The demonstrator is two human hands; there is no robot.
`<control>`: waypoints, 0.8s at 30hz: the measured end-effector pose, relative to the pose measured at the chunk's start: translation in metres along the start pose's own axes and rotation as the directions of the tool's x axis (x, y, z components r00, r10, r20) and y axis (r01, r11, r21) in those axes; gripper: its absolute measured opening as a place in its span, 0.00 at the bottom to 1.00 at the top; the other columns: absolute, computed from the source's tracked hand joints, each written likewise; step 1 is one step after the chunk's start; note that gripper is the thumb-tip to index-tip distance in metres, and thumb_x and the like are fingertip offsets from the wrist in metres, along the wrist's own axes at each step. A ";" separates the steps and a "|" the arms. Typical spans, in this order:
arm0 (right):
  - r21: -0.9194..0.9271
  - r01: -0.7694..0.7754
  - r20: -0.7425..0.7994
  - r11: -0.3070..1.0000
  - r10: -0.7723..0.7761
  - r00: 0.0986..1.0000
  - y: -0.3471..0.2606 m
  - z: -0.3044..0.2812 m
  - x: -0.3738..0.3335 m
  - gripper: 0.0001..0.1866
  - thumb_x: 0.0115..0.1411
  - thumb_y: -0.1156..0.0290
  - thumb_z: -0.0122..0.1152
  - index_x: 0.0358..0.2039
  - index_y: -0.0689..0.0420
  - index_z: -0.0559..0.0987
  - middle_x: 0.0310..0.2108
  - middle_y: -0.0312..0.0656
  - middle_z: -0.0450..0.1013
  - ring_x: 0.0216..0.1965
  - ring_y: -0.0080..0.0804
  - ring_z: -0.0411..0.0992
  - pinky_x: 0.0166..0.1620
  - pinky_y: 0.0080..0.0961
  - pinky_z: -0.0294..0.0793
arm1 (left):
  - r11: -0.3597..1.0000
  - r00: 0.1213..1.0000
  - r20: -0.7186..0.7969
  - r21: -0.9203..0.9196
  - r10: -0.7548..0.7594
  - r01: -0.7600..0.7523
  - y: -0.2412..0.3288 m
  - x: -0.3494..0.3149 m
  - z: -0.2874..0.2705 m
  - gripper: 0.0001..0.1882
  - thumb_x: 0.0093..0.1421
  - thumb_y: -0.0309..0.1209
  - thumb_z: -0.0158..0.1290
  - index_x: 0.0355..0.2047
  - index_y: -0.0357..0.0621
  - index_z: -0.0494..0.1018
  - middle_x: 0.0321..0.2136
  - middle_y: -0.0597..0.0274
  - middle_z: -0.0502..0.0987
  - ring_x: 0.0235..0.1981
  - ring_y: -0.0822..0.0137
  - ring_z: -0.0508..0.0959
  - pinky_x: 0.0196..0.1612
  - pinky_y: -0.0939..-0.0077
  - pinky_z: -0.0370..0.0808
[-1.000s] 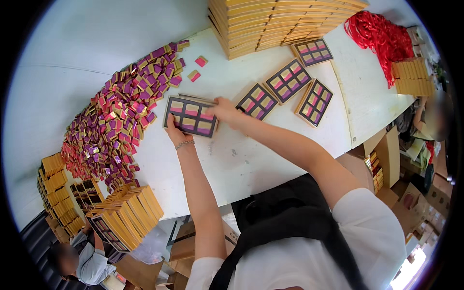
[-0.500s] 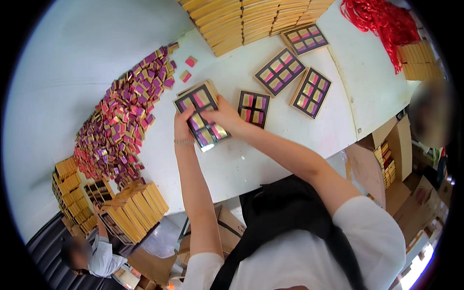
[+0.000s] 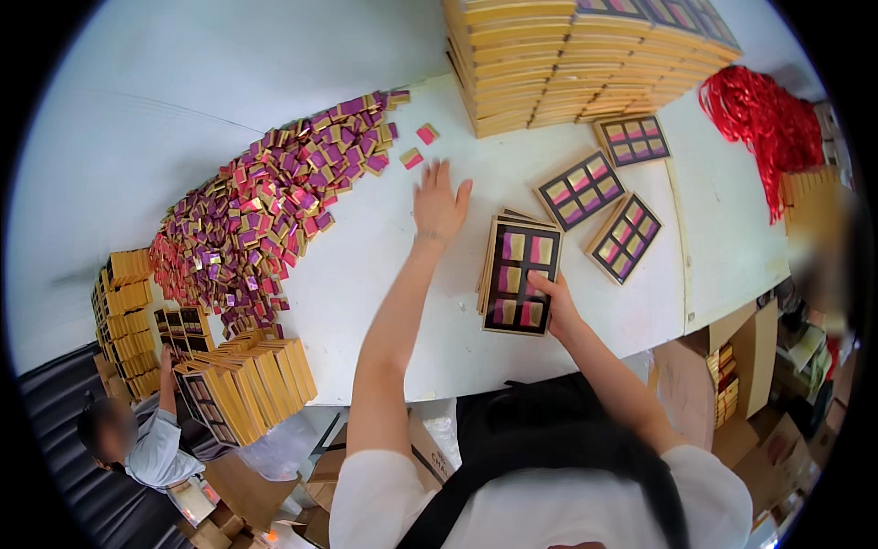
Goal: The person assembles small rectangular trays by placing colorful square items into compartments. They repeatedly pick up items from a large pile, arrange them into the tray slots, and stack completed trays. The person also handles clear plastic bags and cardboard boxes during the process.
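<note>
My left hand [image 3: 441, 203] is over the white table, palm down with fingers stretched out and nothing in them. Just beyond its fingertips lie two loose foil-wrapped pieces, one pink and gold [image 3: 427, 134], the other gold and pink [image 3: 412, 158]. My right hand [image 3: 560, 306] grips the right edge of a flat box [image 3: 517, 258], its thumb on the dark top. Six compartments of the box show gold, pink and purple pieces. More boxes show beneath it, slightly askew; how many cannot be made out. My right fingers under the edge are hidden.
A large heap of wrapped pieces [image 3: 265, 201] spreads along the left. Three filled boxes lie right of centre, one at a slant [image 3: 582, 189]. Behind them rises a tall box stack [image 3: 530, 73]. Red ribbons [image 3: 764, 119] lie far right. Another person [image 3: 155, 439] works beside upright boxes [image 3: 251, 380].
My left hand has let go of the box and moved towards the loose pieces. My right hand has brought the box to the right, over other boxes. The view has shifted.
</note>
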State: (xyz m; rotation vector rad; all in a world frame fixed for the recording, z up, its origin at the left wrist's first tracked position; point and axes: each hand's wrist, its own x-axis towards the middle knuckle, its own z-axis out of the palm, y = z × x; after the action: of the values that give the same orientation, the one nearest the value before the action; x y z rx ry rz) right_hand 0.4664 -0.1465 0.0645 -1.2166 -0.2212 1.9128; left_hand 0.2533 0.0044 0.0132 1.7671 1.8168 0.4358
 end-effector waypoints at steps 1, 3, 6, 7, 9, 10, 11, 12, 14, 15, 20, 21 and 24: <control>0.018 -0.021 0.027 1.000 0.020 0.999 0.004 0.002 0.002 0.32 0.58 0.66 0.63 0.60 0.57 0.60 0.51 0.45 0.71 0.49 0.38 0.73 0.51 0.39 0.76 | 0.924 0.975 -0.120 0.358 0.188 -0.134 -0.012 0.028 0.002 0.36 0.62 0.54 0.46 0.64 0.44 0.59 0.68 0.54 0.51 0.69 0.53 0.48 0.67 0.44 0.45; 0.002 -0.036 0.027 0.999 0.036 0.999 0.006 0.013 0.012 0.31 0.58 0.67 0.62 0.59 0.58 0.61 0.50 0.45 0.71 0.49 0.38 0.73 0.51 0.38 0.76 | 0.816 0.939 -0.112 0.535 0.325 -0.219 -0.031 0.075 0.001 0.36 0.62 0.54 0.44 0.64 0.47 0.59 0.68 0.55 0.49 0.70 0.55 0.46 0.65 0.35 0.41; -0.059 -0.048 0.072 0.997 0.052 0.996 -0.001 0.028 0.037 0.32 0.58 0.69 0.62 0.60 0.58 0.60 0.52 0.44 0.69 0.51 0.35 0.71 0.53 0.34 0.73 | 0.750 0.947 -0.090 0.636 0.308 -0.184 -0.034 0.129 -0.008 0.34 0.64 0.55 0.38 0.65 0.51 0.58 0.69 0.56 0.46 0.71 0.58 0.42 0.62 0.27 0.37; -0.092 -0.047 0.094 0.995 0.055 0.994 -0.011 0.040 0.047 0.31 0.58 0.69 0.62 0.60 0.59 0.61 0.52 0.44 0.69 0.50 0.34 0.71 0.53 0.32 0.72 | 0.751 0.962 -0.079 0.643 0.260 -0.150 -0.033 0.141 -0.014 0.34 0.65 0.56 0.35 0.65 0.52 0.57 0.70 0.56 0.45 0.71 0.58 0.41 0.61 0.24 0.36; -0.162 -0.043 0.117 0.986 0.063 0.991 -0.019 0.059 0.070 0.30 0.58 0.68 0.63 0.59 0.61 0.62 0.51 0.44 0.70 0.50 0.33 0.71 0.53 0.33 0.72 | 0.765 0.971 -0.158 0.643 0.178 -0.036 -0.049 0.153 -0.021 0.32 0.66 0.55 0.33 0.65 0.55 0.57 0.70 0.62 0.46 0.70 0.60 0.43 0.61 0.23 0.36; -0.188 -0.031 0.156 0.982 0.061 0.986 -0.027 0.072 0.081 0.30 0.58 0.67 0.62 0.58 0.61 0.63 0.51 0.44 0.71 0.49 0.33 0.72 0.52 0.33 0.73 | 0.756 0.969 -0.193 0.655 0.156 0.009 -0.062 0.155 -0.027 0.31 0.66 0.54 0.34 0.65 0.55 0.57 0.69 0.63 0.47 0.70 0.61 0.45 0.61 0.23 0.37; -0.202 -0.026 0.191 0.979 0.066 0.979 -0.034 0.084 0.092 0.30 0.59 0.66 0.62 0.58 0.61 0.63 0.50 0.44 0.71 0.49 0.33 0.72 0.52 0.33 0.73 | 0.741 0.967 -0.217 0.670 0.134 0.047 -0.076 0.151 -0.029 0.31 0.66 0.52 0.35 0.65 0.55 0.58 0.69 0.64 0.47 0.70 0.62 0.46 0.61 0.24 0.38; -0.199 -0.034 0.216 0.979 0.077 0.973 -0.040 0.091 0.105 0.29 0.59 0.66 0.62 0.57 0.62 0.64 0.50 0.44 0.71 0.48 0.33 0.73 0.52 0.33 0.73 | 0.744 0.969 -0.214 0.667 0.126 0.051 -0.088 0.143 -0.031 0.30 0.66 0.51 0.36 0.65 0.55 0.58 0.69 0.65 0.49 0.70 0.62 0.47 0.61 0.24 0.39; -0.206 -0.021 0.239 0.978 0.071 0.969 -0.053 0.105 0.129 0.30 0.59 0.65 0.62 0.57 0.63 0.64 0.50 0.45 0.71 0.48 0.33 0.73 0.51 0.33 0.73 | 0.746 0.963 -0.233 0.663 0.133 0.058 -0.099 0.130 -0.045 0.28 0.66 0.48 0.38 0.64 0.54 0.60 0.68 0.65 0.51 0.69 0.63 0.49 0.60 0.24 0.41; -0.222 -0.009 0.239 0.975 0.064 0.969 -0.057 0.113 0.142 0.30 0.59 0.63 0.62 0.57 0.63 0.63 0.50 0.46 0.71 0.49 0.34 0.72 0.51 0.33 0.74 | 0.745 0.958 -0.221 0.667 0.182 0.012 -0.109 0.125 -0.054 0.28 0.65 0.47 0.39 0.63 0.54 0.61 0.67 0.65 0.52 0.69 0.62 0.50 0.60 0.24 0.42; -0.271 0.038 0.134 0.962 -0.001 0.991 -0.072 0.136 0.171 0.41 0.59 0.51 0.60 0.63 0.62 0.56 0.59 0.50 0.63 0.58 0.38 0.63 0.57 0.35 0.65 | 0.885 0.875 -0.370 0.449 0.312 -0.125 -0.128 0.077 -0.064 0.27 0.65 0.46 0.42 0.62 0.53 0.63 0.67 0.59 0.54 0.68 0.60 0.54 0.64 0.34 0.43; -0.271 -0.003 0.022 0.963 0.010 1.000 -0.067 0.133 0.160 0.39 0.60 0.47 0.56 0.63 0.60 0.57 0.60 0.48 0.62 0.60 0.39 0.60 0.59 0.41 0.62 | 0.929 0.839 -0.456 0.341 0.297 -0.144 -0.126 0.063 -0.060 0.27 0.66 0.46 0.41 0.62 0.53 0.63 0.67 0.58 0.53 0.67 0.59 0.54 0.65 0.37 0.44; -0.174 -0.149 -0.168 0.973 0.120 0.978 -0.058 0.127 0.121 0.41 0.62 0.35 0.42 0.66 0.51 0.55 0.64 0.45 0.53 0.66 0.46 0.47 0.61 0.63 0.47 | 0.444 0.932 -0.213 -0.894 -0.293 -0.065 -0.074 -0.015 -0.045 0.39 0.65 0.60 0.35 0.69 0.54 0.46 0.69 0.53 0.49 0.69 0.57 0.51 0.66 0.50 0.47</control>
State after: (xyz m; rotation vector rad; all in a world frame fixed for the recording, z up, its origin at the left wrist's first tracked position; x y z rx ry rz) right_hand 0.3731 0.0123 0.0807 -1.5352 -0.2427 1.9338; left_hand 0.1665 -0.0092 0.0071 0.8017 1.4010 1.4272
